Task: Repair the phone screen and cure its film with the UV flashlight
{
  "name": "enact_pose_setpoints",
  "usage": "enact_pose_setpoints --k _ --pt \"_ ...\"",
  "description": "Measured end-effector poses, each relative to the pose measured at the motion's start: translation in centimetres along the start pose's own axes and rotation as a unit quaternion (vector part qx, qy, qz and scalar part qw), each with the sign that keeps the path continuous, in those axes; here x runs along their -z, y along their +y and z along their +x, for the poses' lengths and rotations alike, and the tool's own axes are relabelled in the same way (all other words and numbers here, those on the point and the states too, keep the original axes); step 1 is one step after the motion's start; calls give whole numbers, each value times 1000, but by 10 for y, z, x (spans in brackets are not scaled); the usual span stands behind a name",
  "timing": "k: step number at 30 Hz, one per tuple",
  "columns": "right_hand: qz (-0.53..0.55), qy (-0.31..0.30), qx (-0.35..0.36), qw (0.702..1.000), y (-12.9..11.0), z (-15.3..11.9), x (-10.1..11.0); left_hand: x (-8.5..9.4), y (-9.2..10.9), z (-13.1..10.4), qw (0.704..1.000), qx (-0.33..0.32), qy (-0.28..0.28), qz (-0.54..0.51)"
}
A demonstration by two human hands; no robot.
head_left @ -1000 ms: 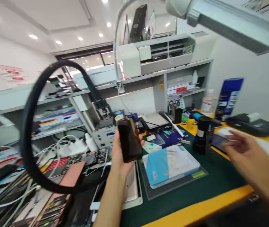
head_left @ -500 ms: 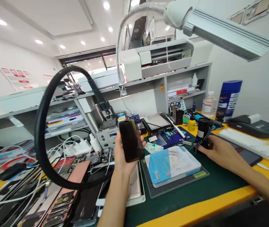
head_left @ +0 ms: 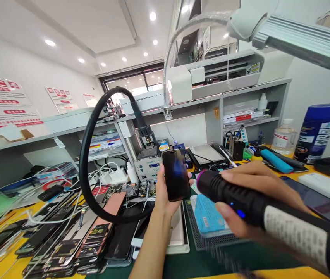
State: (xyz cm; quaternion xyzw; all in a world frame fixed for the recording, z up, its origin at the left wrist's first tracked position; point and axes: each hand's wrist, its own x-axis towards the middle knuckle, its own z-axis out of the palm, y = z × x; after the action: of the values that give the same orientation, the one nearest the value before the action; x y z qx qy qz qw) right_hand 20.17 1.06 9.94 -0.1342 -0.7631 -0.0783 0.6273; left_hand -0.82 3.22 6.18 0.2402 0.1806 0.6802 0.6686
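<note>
Head view: the left hand [head_left: 165,193] is closed around a dark phone [head_left: 176,175], holding it upright above the bench with its unlit screen facing the camera. The right hand [head_left: 255,193] is wrapped around a black torch [head_left: 258,207], held level, its purple-lit head just beside the phone's lower right edge; a small blue light shows on the barrel. Below them lie a blue-labelled packet [head_left: 208,215] on a grid mat [head_left: 195,242]. A black hose loop [head_left: 88,155] stands left. Stacked phone screens [head_left: 74,240] cover the yellow bench [head_left: 2,267] at lower left.
</note>
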Motion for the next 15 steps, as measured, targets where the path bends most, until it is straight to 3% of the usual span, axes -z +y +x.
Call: enact_pose_setpoints --k 3,6,15 --pt "23 6 44 999 -8 6 -19 0 0 0 1000 -3 6 3" --pt "28 21 36 999 -3 2 -30 -2 -1 0 1000 -7 12 5" --pt "14 47 56 997 4 -4 -34 -1 1 0 1000 1 23 7"
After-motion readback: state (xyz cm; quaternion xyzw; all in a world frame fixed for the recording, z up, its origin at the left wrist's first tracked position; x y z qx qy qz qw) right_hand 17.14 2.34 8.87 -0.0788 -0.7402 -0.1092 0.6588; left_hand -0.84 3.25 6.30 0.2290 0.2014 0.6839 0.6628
